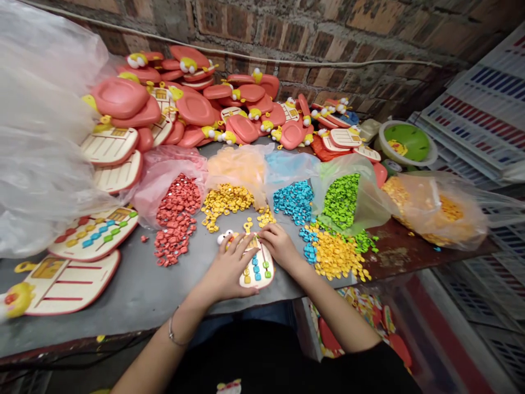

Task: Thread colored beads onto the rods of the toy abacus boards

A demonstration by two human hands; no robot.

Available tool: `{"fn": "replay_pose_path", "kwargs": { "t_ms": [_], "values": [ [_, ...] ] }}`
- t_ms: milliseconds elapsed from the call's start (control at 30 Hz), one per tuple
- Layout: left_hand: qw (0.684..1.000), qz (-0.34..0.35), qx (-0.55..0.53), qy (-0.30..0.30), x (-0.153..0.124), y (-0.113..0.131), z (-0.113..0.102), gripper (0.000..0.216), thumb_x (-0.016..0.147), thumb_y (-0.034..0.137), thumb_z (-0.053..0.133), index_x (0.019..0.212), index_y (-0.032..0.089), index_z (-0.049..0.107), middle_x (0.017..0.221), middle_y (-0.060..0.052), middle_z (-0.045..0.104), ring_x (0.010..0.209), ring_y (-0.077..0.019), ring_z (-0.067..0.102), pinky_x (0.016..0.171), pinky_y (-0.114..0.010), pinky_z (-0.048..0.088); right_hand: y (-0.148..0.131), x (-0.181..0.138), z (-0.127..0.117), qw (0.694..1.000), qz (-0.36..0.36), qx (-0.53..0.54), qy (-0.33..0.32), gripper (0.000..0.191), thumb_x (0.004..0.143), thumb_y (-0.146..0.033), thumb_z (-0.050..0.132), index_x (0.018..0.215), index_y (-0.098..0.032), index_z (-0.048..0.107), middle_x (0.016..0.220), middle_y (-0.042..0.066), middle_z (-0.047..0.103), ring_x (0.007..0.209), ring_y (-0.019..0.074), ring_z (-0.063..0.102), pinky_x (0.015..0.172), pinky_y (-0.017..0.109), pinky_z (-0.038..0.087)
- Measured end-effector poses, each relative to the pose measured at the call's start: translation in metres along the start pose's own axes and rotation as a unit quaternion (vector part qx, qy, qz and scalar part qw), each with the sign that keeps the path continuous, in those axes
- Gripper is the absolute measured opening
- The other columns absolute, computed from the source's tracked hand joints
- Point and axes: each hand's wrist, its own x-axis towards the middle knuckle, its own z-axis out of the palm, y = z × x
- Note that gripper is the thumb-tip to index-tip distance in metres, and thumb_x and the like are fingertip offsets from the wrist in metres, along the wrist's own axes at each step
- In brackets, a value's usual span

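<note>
A cream toy board (246,279) with a red rim lies on the grey table in front of me. Yellow, blue and green beads sit in its slots, and white bulging eyes (225,236) stick out at its left end. My left hand (229,268) grips the board from the left, fingers across its face and thumb by the near edge. My right hand (282,249) is at the board's far right part, its fingers closed together on the surface. Whatever is under those fingertips is hidden. Just beyond the hands lies a small yellow piece (248,224).
Piles of red beads (176,219), yellow beads (229,198), blue beads (293,200) and green beads (341,200) spill from bags. Loose yellow beads (338,251) lie right. Left are boards, one filled (96,232), one with bare slots (74,284). Red toy bodies (197,104) are heaped behind.
</note>
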Motion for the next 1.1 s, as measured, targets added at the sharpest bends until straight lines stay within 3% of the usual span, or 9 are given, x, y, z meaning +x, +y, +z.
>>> {"fn": "replay_pose_path", "kwargs": {
  "t_ms": [133,233,400,500,633,767,867,967,1100],
  "values": [
    [1.0,0.003,0.002,0.003,0.0,0.0,0.001,0.092,0.069,0.073,0.062,0.142,0.021,0.041,0.159,-0.012,0.022,0.145,-0.0351,0.016,0.117,-0.054,0.001,-0.008,-0.009,-0.015,0.998,-0.027,-0.01,-0.059,0.015,0.093,-0.018,0.053,0.089,-0.02,0.068,0.089,0.008,0.062,0.087,0.0216,0.056,0.078,0.036,0.05],
    [1.0,0.0,0.004,0.002,0.0,0.0,0.001,0.093,0.069,0.071,0.063,0.143,0.021,0.04,0.159,-0.012,0.022,0.145,-0.035,0.017,0.116,-0.054,0.001,-0.013,-0.009,-0.032,0.992,-0.011,0.071,-0.104,0.01,0.091,-0.017,0.056,0.093,-0.021,0.066,0.091,0.006,0.062,0.086,0.0196,0.058,0.079,0.034,0.051],
    [1.0,0.0,-0.001,-0.002,0.0,-0.001,0.0,0.09,0.069,0.073,0.061,0.141,0.022,0.043,0.159,-0.011,0.02,0.144,-0.0354,0.016,0.116,-0.054,0.0,-0.012,0.005,-0.034,0.99,0.07,0.116,-0.047,0.017,0.088,-0.019,0.062,0.105,-0.019,0.059,0.099,0.007,0.06,0.081,0.0177,0.061,0.072,0.03,0.052],
    [1.0,0.001,0.003,-0.004,0.0,-0.001,0.0,0.09,0.069,0.073,0.062,0.14,0.021,0.044,0.159,-0.012,0.02,0.144,-0.0354,0.016,0.116,-0.053,0.0,-0.008,0.012,-0.019,0.997,0.033,0.01,-0.071,0.004,0.09,-0.018,0.058,0.09,-0.019,0.062,0.088,0.006,0.062,0.084,0.0199,0.059,0.074,0.031,0.048],
    [1.0,0.004,0.001,-0.003,0.0,-0.001,0.0,0.09,0.07,0.072,0.061,0.141,0.021,0.043,0.158,-0.013,0.022,0.144,-0.036,0.017,0.116,-0.054,0.0,-0.009,0.011,-0.008,0.994,-0.013,-0.081,-0.075,0.016,0.091,-0.018,0.055,0.078,-0.019,0.065,0.083,0.007,0.064,0.084,0.0207,0.057,0.075,0.032,0.046],
    [1.0,0.005,-0.003,0.003,0.0,-0.001,0.0,0.091,0.07,0.072,0.062,0.142,0.021,0.041,0.158,-0.013,0.023,0.144,-0.0357,0.018,0.116,-0.054,0.001,-0.01,-0.003,-0.021,0.995,-0.032,0.029,-0.095,0.015,0.092,-0.023,0.056,0.083,-0.02,0.067,0.085,0.006,0.068,0.084,0.0201,0.06,0.079,0.035,0.049],
    [1.0,0.003,-0.008,0.002,-0.001,-0.001,0.0,0.089,0.069,0.072,0.063,0.14,0.021,0.043,0.158,-0.013,0.023,0.144,-0.0362,0.018,0.116,-0.054,0.001,-0.002,-0.008,-0.036,0.991,0.02,0.114,-0.072,0.014,0.093,-0.024,0.055,0.09,-0.021,0.068,0.089,0.005,0.069,0.088,0.0199,0.063,0.082,0.036,0.051],
    [1.0,0.002,-0.009,0.004,0.0,-0.001,0.0,0.089,0.067,0.073,0.064,0.137,0.02,0.046,0.158,-0.013,0.022,0.144,-0.037,0.018,0.116,-0.054,0.002,0.011,-0.002,-0.038,0.995,0.083,0.059,0.004,0.016,0.093,-0.022,0.054,0.091,-0.02,0.069,0.091,0.007,0.066,0.089,0.0216,0.062,0.079,0.036,0.051],
    [1.0,0.004,-0.007,0.002,0.0,-0.002,0.0,0.09,0.067,0.073,0.065,0.138,0.021,0.045,0.158,-0.013,0.022,0.143,-0.0373,0.018,0.116,-0.055,0.002,0.024,0.015,-0.022,0.997,0.057,-0.055,-0.024,0.009,0.089,-0.019,0.061,0.089,-0.019,0.07,0.088,0.007,0.063,0.089,0.0235,0.058,0.079,0.037,0.049]
  ]
}}
